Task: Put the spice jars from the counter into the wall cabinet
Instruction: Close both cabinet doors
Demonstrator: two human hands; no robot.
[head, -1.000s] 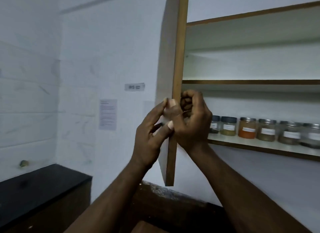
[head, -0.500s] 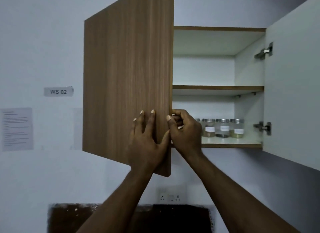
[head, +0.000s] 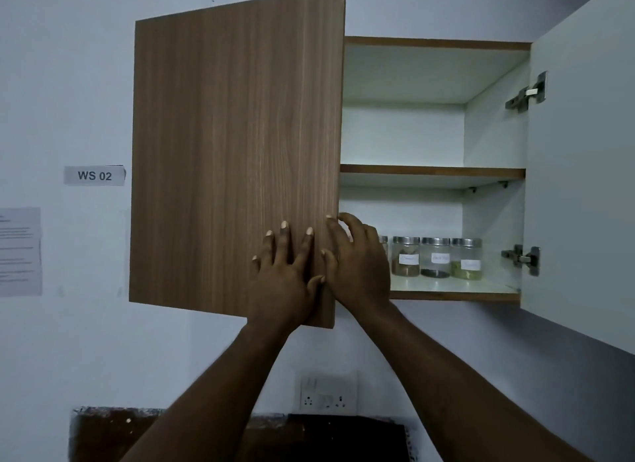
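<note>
The wall cabinet's lower shelf (head: 453, 295) holds a row of glass spice jars (head: 436, 257) with metal lids and white labels; the leftmost ones are hidden behind my right hand. The wood-grain left door (head: 233, 145) stands half swung. My left hand (head: 285, 276) lies flat, fingers spread, on the door's outer face near its lower free corner. My right hand (head: 360, 269) sits at the door's free edge with fingers loose and apart, holding no jar.
The right door (head: 584, 186) hangs wide open, its white inside and hinges showing. The upper shelf (head: 433, 173) is bare. Below are a wall socket (head: 328, 391) and the dark counter (head: 326, 437). A "WS 02" label (head: 94, 175) and a paper sheet (head: 20, 252) are on the left wall.
My view has swung from the left wall round to face the cabinet. The left door has swung further across the opening. My right hand's fingers have loosened from their grip on the door edge.
</note>
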